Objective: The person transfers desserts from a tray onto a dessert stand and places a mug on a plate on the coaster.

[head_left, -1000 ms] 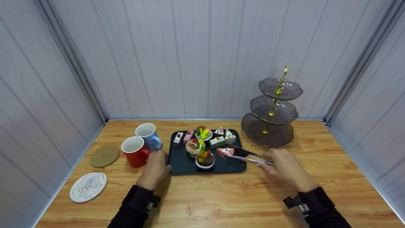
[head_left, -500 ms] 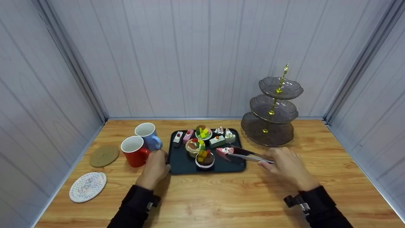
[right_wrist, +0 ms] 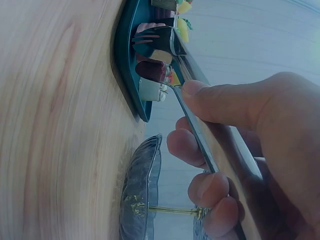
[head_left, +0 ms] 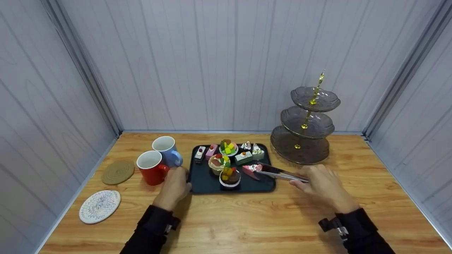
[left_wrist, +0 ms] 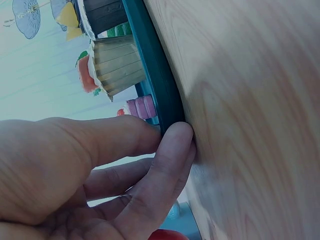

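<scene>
The left hand (head_left: 173, 187) pinches the tray (head_left: 206, 182) by its left edge; the right hand (head_left: 323, 185) curls its fingers round part-open tongs (head_left: 286, 177) at the pink slice (head_left: 251, 168), tray's right side; I'd say it's being gripped, needing a gentle squeeze next.

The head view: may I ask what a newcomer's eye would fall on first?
The eye probably falls on the dark tray of colourful cakes in the middle, where tongs in the right hand reach a pink slice. The tiered stand, back right, and the red mug, left of the tray, come next.
</scene>
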Demonstrator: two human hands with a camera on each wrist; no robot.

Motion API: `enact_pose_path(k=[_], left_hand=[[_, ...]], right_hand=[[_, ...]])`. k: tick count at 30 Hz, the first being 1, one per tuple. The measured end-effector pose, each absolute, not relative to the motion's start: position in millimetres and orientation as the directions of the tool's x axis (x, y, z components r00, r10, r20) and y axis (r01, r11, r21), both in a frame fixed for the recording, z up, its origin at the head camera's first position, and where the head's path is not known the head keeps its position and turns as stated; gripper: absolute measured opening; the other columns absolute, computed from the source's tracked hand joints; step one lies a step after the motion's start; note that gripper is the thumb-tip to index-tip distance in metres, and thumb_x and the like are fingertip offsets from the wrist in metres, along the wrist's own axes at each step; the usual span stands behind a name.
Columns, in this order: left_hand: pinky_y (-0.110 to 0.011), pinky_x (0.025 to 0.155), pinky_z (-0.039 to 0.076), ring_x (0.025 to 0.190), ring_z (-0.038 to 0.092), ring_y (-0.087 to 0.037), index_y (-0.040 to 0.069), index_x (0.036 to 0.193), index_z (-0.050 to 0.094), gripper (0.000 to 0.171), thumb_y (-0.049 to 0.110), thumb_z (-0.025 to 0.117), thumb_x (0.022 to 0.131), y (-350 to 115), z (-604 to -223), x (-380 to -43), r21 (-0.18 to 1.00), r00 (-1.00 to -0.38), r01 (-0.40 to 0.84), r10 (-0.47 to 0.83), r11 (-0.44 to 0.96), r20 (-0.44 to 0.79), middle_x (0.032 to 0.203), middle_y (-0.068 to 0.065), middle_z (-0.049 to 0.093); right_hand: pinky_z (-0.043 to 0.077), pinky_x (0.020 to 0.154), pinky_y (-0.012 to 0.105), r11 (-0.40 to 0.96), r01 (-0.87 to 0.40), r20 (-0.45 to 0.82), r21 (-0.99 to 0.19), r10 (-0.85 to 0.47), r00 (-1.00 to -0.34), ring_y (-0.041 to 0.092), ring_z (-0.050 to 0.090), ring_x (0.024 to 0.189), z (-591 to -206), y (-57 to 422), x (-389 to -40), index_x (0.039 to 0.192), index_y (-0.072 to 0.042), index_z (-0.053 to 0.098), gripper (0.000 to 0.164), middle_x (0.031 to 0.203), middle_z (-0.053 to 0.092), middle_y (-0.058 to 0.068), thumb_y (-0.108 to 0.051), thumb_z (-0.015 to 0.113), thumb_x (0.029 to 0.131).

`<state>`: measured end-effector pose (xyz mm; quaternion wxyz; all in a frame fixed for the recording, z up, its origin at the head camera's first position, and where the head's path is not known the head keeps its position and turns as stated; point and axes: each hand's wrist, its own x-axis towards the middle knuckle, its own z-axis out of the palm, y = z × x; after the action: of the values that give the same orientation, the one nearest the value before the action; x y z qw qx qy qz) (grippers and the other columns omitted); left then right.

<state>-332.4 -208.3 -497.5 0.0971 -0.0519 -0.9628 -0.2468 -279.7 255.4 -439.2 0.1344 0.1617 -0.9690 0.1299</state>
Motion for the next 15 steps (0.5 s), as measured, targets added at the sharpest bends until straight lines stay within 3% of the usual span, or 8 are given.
enact_pose_path(k=[5,11,15], left_hand=[[-0.049,0.071,0.054,0.079,0.066,-0.029,0.007,0.082,0.074,0.013,0.003,0.081,0.073,-212.5,-511.4,-342.6,0.464,-0.968,0.182,0.074,0.867,0.242,0.077,-0.009,0.068],[-0.053,0.075,0.057,0.082,0.068,-0.034,0.003,0.091,0.077,0.020,0.005,0.081,0.072,-221.6,-539.9,-360.5,0.455,-0.961,0.202,0.085,0.867,0.265,0.083,-0.013,0.071],[-0.049,0.068,0.054,0.077,0.065,-0.030,0.008,0.080,0.072,0.012,0.003,0.080,0.071,-221.1,-536.2,-358.2,0.458,-0.963,0.198,0.085,0.867,0.256,0.076,-0.009,0.067]], right_hand=[[0.043,0.057,0.033,0.907,-0.363,0.324,-0.215,-0.285,-0.902,0.010,0.063,0.070,-436.9,258.9,-279.5,0.107,-0.029,0.085,0.024,0.087,0.076,-0.011,-0.044,0.085,0.089],[0.047,0.058,0.037,0.902,-0.378,0.355,-0.209,-0.291,-0.889,0.014,0.069,0.073,-433.6,261.9,-278.2,0.109,-0.032,0.085,0.024,0.088,0.078,-0.011,-0.044,0.085,0.088],[0.051,0.060,0.041,0.894,-0.398,0.372,-0.206,-0.305,-0.877,0.017,0.072,0.075,-430.3,263.0,-277.9,0.109,-0.031,0.085,0.024,0.090,0.079,-0.009,-0.043,0.085,0.089]])
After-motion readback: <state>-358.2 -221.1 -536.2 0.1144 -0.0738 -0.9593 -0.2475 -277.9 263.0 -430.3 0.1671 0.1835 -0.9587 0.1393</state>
